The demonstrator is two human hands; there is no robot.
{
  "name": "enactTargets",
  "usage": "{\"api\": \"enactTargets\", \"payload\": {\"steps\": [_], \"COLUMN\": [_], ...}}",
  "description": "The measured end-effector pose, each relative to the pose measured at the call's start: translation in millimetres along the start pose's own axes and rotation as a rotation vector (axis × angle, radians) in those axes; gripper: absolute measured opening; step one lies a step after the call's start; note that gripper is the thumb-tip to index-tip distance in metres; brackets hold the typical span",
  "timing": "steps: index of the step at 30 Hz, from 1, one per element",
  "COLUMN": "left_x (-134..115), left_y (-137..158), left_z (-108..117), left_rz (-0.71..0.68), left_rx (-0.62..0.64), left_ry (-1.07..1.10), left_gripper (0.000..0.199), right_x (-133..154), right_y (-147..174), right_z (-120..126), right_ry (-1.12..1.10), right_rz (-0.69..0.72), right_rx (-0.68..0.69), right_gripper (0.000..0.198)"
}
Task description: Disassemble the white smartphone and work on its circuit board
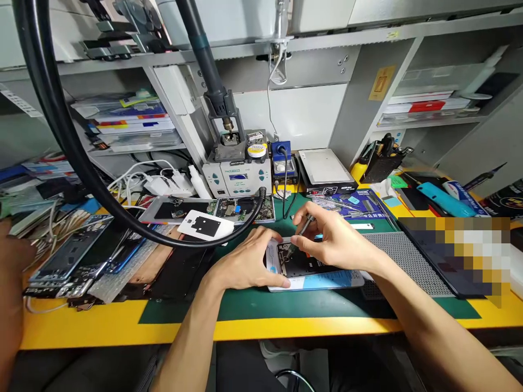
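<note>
An opened phone (304,267), its dark inside facing up, lies on a light blue and white pad (327,281) in front of me. My left hand (247,260) is closed around the phone's left end, thumb at the near edge and fingers at the far edge. In my right hand (337,242) a slim screwdriver (290,251) is pinched, slanting down with its tip at the left part of the phone's inside. My right palm hides part of the phone. Beneath everything spreads a green mat (253,308).
Behind stand a hot air station (239,179), a soldering iron stand (285,166) and a flat heating plate (324,169). A thick black hose (77,158) loops across the left. Phone parts (73,250) pile up left; a perforated grey mat (404,261) lies right. Another person's arm (10,288) shows far left.
</note>
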State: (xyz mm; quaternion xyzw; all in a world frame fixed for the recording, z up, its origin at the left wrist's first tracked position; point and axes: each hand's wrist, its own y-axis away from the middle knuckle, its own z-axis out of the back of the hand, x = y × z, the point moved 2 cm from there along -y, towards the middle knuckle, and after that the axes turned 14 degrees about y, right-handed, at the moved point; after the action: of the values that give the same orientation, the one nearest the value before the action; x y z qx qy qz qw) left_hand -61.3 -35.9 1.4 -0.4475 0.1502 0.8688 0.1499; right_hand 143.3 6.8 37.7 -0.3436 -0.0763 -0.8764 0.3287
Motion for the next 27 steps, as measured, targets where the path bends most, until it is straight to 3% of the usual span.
{"api": "enactTargets", "payload": {"steps": [8,13,20,23,27], "left_x": [5,5,8,9,9], "left_y": [0,-1,-2,-1,0], "left_z": [0,0,-1,-1,-1], "left_rz": [-0.037,-0.035,-0.101,-0.141,-0.147], "left_rx": [0.009,-0.009,0.022,0.014,0.031], "left_ry": [0.013,0.02,0.064,0.055,0.047], "left_gripper": [0.073,0.071,0.059,0.056,0.061], "right_x": [5,21,47,56,61], "right_y": [1,4,14,16,12], "right_z": [0,-1,-12,-13,-12], "right_ry": [0.036,0.25,0.738,0.818,0.787], "right_rz": [0.007,0.077,0.203,0.261,0.222], "right_rx": [-0.001,-0.057,-0.095,-0.056,-0.022], "right_gripper": [0.018,0.018,0.013,0.011,0.012]}}
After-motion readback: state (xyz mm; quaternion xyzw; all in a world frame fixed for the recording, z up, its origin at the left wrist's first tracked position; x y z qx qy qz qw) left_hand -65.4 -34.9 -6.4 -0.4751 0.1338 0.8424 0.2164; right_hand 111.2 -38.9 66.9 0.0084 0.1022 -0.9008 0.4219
